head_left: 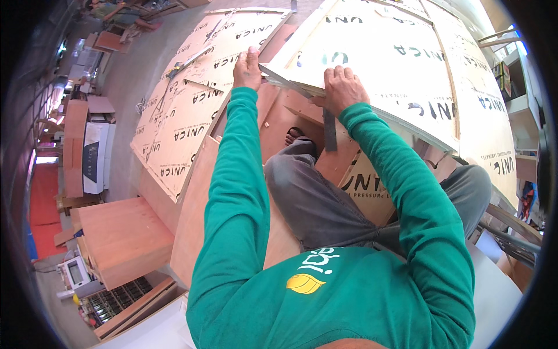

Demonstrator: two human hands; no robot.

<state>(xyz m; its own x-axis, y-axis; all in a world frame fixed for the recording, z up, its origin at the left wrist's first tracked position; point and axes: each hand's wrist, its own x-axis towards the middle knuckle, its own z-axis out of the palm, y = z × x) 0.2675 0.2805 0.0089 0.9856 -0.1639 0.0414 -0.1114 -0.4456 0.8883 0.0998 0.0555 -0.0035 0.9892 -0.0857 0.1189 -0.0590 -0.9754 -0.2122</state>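
Observation:
A large pale board panel (395,64) printed with dark lettering lies in front of me, its near edge showing thickness. My right hand (346,90) is closed over that edge, with fingers on top and the thumb underneath. At the panel's left corner is my left hand (248,68), fingers bunched together and partly hidden; what they grip cannot be made out. Below the right hand a dark flat strip (330,131) hangs down from under the edge. Both forearms wear green sleeves.
Another printed panel (203,93) lies to the left, with a tool (173,71) on it. My sandalled foot (295,135) rests among wooden boards beneath. A plywood box (125,235) stands at lower left, near a rack of small metal parts (119,299). Shelving (523,110) stands at right.

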